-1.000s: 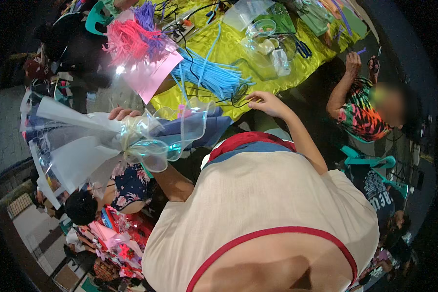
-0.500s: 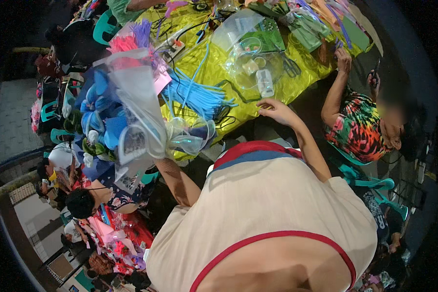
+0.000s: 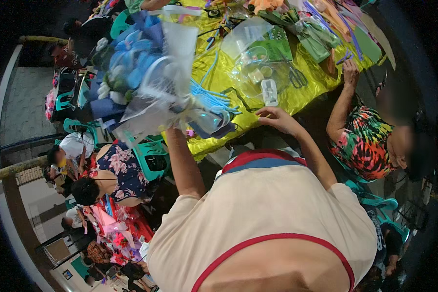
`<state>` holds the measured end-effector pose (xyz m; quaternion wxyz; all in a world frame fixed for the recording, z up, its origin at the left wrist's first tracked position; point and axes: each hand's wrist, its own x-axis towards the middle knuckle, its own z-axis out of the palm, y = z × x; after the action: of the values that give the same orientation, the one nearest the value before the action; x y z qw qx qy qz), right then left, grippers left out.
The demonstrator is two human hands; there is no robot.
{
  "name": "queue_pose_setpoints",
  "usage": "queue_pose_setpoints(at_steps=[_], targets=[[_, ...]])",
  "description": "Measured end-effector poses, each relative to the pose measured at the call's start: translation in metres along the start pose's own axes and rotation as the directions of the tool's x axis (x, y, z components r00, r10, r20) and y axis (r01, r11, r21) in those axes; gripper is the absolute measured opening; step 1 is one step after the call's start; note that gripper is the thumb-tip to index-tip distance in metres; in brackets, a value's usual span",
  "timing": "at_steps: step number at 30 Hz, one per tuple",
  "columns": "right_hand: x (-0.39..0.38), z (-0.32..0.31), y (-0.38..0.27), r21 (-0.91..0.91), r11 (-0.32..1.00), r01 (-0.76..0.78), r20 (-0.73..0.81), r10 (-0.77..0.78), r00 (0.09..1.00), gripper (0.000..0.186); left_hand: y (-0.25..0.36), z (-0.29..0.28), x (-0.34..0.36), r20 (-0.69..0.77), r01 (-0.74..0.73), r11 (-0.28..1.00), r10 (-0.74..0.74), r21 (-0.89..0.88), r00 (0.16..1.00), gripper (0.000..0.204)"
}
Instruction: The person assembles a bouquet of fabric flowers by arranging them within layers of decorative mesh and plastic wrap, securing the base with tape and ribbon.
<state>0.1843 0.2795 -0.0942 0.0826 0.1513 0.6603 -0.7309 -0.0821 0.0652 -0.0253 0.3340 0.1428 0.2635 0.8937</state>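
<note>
On the left I hold up a bouquet of blue flowers in dark blue and translucent white wrapping, with a clear ribbon bow at its tied end. My left hand is closed round that end, its fingers mostly hidden by the wrap. Over the front table edge hovers my right hand, fingers loosely bent and apart, holding nothing. Just beyond its fingertips sits a small clear-white plastic piece, possibly a tape dispenser. Light blue fuzzy stems lie beside the bouquet.
Yellow sheeting covers the table. On it are clear round plastic, black-handled scissors, a green board and green-wrapped bundles. A person in a bright patterned top sits at right; another, in floral clothing, sits at left.
My left hand has raised and turned the bouquet, moving it up and to the right, so its flowers and bow show from another side. My right hand has barely moved.
</note>
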Motion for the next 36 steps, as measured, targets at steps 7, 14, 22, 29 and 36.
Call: queue_pose_setpoints(at_steps=[7, 14, 22, 29, 36], targets=[[0.028, 0.046, -0.098, -0.505, 0.730, 0.460, -0.091, -0.575, 0.813, 0.081, -0.030, 0.006, 0.003, 0.055, 0.078, 0.997, -0.079, 0.022, 0.995, 0.042], [0.046, 0.088, -0.121, -0.788, 0.578, 0.211, -0.131, -0.493, 0.860, 0.070, -0.040, -0.005, -0.038, 0.132, 0.160, 0.987, -0.160, 0.010, 0.978, 0.045], [0.070, 0.127, -0.092, -0.686, 0.544, 0.484, -0.172, -0.767, 0.618, 0.063, -0.011, -0.027, -0.066, 0.162, 0.152, 0.988, -0.150, -0.002, 0.975, 0.048], [0.089, 0.139, -0.069, -0.632, 0.657, 0.411, -0.238, -0.669, 0.704, 0.062, 0.036, -0.048, -0.077, 0.219, 0.005, 0.995, 0.017, -0.099, 0.976, 0.050], [0.104, 0.126, -0.077, -0.686, 0.553, 0.473, -0.110, -0.722, 0.684, 0.070, 0.161, -0.059, -0.077, 0.230, -0.276, 0.947, 0.235, 0.165, 0.944, 0.053]])
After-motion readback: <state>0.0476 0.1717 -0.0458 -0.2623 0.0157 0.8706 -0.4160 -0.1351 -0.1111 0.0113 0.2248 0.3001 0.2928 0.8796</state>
